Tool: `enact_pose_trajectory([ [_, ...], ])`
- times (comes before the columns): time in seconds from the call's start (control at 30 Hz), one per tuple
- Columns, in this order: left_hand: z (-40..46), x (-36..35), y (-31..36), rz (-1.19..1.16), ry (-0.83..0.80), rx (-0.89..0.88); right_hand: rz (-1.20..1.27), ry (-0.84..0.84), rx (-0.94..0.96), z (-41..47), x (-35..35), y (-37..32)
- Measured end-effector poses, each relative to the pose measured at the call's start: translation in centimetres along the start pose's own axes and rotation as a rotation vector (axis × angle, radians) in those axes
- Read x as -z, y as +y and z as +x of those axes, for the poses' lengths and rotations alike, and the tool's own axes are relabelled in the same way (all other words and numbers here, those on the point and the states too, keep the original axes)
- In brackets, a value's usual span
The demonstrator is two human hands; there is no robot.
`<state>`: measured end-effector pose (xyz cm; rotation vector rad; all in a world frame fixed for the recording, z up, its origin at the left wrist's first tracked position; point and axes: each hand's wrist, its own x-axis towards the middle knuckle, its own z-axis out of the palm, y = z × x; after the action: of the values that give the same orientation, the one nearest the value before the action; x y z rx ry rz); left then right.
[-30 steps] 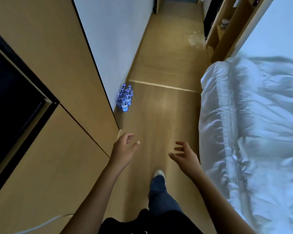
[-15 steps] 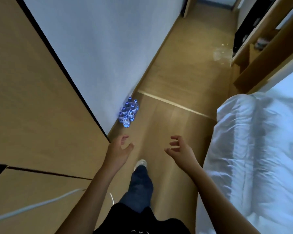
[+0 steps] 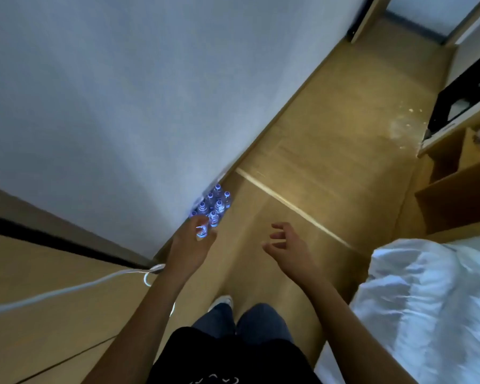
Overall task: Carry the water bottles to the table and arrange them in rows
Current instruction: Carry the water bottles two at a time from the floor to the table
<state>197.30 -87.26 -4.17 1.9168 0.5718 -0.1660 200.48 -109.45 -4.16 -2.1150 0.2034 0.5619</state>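
A person closes in on the cluster of small clear plastic water bottles point(image 3: 212, 207) at the white wall's point(image 3: 122, 106) foot; left hand point(image 3: 190, 246) and right hand point(image 3: 286, 249), nearer than a second ago, are spread and empty, nothing lifted yet.

A bedroom in a home or hotel: a bed with rumpled white bedding point(image 3: 427, 295) fills the lower right, a narrow light wooden laminate floor point(image 3: 330, 128) runs beside a plain white wall point(image 3: 122, 92), tan wooden cabinet panels point(image 3: 53, 328) stand at left, and open wooden shelving point(image 3: 455, 173) stands at right.
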Motion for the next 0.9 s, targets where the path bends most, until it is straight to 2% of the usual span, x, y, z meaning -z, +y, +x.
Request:
enact_pose_trajectory([
  [0.3,9.0,-3.8,2.2,-0.045,0.185,0.155,-0.126,-0.266,0.057,15.4,3.5,-3.8],
  [0.43,12.3,-6.4,2.6,-0.099,0.364,0.296,-0.275,-0.428,0.155,22.2,5.1,-6.3],
  [0.6,16.3,-9.3,1.9,-0.191,0.515,0.421,-0.397,-0.555,0.257,29.4,4.6,-8.1],
  [0.9,20.3,-14.6,-5.9,-0.266,0.491,0.561,-0.506,-0.696,0.248,36.7,-3.8,-3.7],
])
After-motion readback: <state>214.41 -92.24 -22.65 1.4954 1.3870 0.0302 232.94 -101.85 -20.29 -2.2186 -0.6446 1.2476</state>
